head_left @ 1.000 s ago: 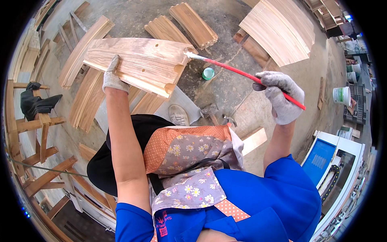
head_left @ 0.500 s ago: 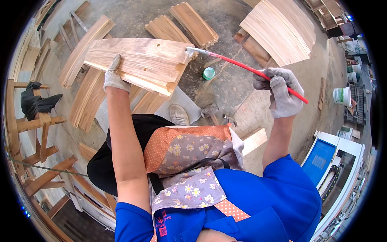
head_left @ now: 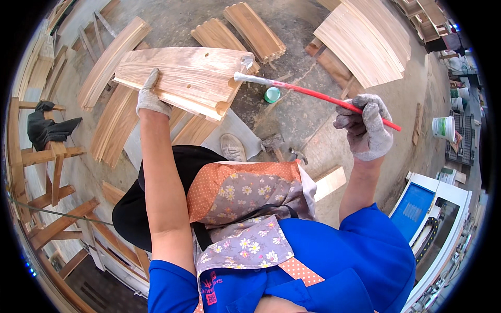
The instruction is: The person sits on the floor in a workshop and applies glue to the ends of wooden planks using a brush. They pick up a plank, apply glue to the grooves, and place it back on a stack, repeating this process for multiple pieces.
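My left hand [head_left: 150, 98], in a grey glove, grips the near edge of a curved wooden panel [head_left: 188, 75] held up in front of me. The panel has a few small holes and a notched right end. My right hand [head_left: 368, 128], also gloved, is closed around a long red-handled brush [head_left: 313, 93]. The brush's pale bristle tip [head_left: 244, 77] touches the panel's right end near the notch.
A small green-lidded pot [head_left: 272, 94] sits on the concrete floor below the brush. Stacks of curved wooden slats [head_left: 365, 39] lie around, and a hammer [head_left: 275, 143] lies by my shoe [head_left: 233, 147]. Wooden frames [head_left: 47, 161] stand at left, a white bucket [head_left: 444, 128] at right.
My right hand has risen slightly and drawn the brush tip along the panel's right end. The left hand and panel have stayed nearly still.
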`<state>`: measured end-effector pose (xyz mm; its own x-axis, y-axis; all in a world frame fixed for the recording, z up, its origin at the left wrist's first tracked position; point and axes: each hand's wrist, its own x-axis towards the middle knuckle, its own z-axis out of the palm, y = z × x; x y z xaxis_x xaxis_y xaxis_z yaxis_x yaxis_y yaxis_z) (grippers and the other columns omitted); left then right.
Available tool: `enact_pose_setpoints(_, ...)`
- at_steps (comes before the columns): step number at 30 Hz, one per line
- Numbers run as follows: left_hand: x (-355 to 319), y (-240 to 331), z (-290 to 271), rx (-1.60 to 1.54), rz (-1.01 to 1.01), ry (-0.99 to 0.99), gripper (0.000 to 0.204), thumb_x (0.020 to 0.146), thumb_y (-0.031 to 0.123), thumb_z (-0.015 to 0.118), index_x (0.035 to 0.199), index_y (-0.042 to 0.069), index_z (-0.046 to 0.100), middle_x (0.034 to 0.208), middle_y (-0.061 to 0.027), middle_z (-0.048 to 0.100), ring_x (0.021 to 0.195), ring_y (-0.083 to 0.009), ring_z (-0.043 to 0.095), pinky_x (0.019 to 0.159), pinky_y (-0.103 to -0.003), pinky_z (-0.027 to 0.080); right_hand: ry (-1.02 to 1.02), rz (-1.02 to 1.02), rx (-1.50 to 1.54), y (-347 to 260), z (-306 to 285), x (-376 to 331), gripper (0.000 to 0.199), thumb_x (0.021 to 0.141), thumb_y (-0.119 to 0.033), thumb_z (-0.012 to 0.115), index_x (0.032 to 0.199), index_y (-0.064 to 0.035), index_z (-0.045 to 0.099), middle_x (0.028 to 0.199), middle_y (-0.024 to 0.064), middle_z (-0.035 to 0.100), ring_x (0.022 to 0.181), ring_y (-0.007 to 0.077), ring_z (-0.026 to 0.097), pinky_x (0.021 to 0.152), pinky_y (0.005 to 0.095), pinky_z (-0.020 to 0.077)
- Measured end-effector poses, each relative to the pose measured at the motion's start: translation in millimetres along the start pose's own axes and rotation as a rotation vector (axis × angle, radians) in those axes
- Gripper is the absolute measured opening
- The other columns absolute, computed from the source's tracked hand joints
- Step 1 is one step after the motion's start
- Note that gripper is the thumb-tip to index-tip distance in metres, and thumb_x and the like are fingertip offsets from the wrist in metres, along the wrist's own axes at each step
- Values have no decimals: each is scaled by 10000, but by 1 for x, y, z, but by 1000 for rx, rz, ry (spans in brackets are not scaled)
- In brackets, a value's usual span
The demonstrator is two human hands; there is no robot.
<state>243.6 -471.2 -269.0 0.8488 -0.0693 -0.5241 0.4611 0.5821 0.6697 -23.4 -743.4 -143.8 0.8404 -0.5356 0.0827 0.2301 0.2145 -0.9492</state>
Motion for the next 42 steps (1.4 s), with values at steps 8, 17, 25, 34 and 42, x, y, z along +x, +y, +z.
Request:
enact_pose_setpoints(8,3,-1,-2,6,-5,-14,294,735,145,640,1001,55,552,969,-76,594,875,-245,574,775,-418,477,-109,-123,-311,-1,13,-4,123,755,0,551,858,58,583,807,170,616,710,209,622,632,294,517)
enact_pose_setpoints(17,5,-1,-3,19,-10,15,270,738,152,641,981,63,562,961,-60,593,876,-229,568,792,-412,471,-232,-201,-442,-10,14,-4,142,708,89,507,812,51,595,854,165,618,741,201,621,653,278,509)
enact_pose_setpoints(25,3,0,-3,12,-27,27,270,738,146,641,983,66,560,970,-58,593,890,-230,566,800,-413,466,-37,-220,-180,-9,-5,-3,188,744,72,451,897,122,546,861,227,600,708,242,622,645,316,529)
enact_pose_setpoints(34,2,0,-4,23,-11,23,326,726,141,649,1023,59,544,1005,-80,580,905,-253,560,811,-416,461,-119,-246,-488,-3,-1,4,163,774,8,495,900,94,554,904,217,590,712,233,610,652,332,518)
enact_pose_setpoints(42,-11,-7,13,-125,-102,14,405,695,104,664,1066,56,508,962,-73,571,886,-249,542,796,-423,452,-84,-229,-191,-4,-26,-8,249,807,-148,555,951,54,539,931,207,580,733,240,598,631,323,507)
